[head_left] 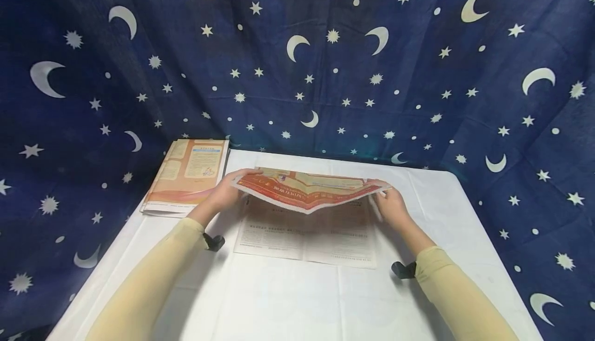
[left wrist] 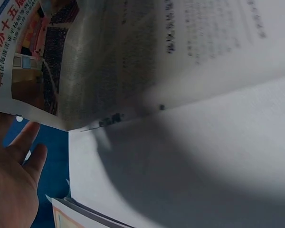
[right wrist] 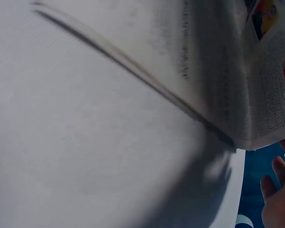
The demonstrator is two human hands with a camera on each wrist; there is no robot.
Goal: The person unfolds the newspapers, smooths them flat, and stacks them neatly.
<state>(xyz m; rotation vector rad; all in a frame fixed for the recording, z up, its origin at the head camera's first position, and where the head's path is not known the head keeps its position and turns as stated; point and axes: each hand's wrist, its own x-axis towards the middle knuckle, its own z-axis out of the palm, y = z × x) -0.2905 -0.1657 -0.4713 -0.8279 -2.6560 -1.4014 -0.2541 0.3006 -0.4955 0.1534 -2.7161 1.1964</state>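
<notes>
A newspaper (head_left: 302, 188) lies partly folded on the white table, its upper part lifted and sagging in the middle. The raised side shows red and tan print, while the lower part (head_left: 274, 232) rests flat with grey text. My left hand (head_left: 229, 191) pinches the raised part at its left edge. At the opposite edge, my right hand (head_left: 389, 204) holds the same part. In the left wrist view, the left hand (left wrist: 12, 190) has its thumb over the sheet and other fingers spread below. Only some fingers of the right hand (right wrist: 280, 204) show in the right wrist view.
A stack of printed orange and cream papers (head_left: 197, 168) lies at the table's back left corner. White cloth (head_left: 279, 299) covers the table. Behind it hangs a dark blue curtain (head_left: 274, 108) with moons and stars. Black devices (head_left: 215, 242) sit at both wrists.
</notes>
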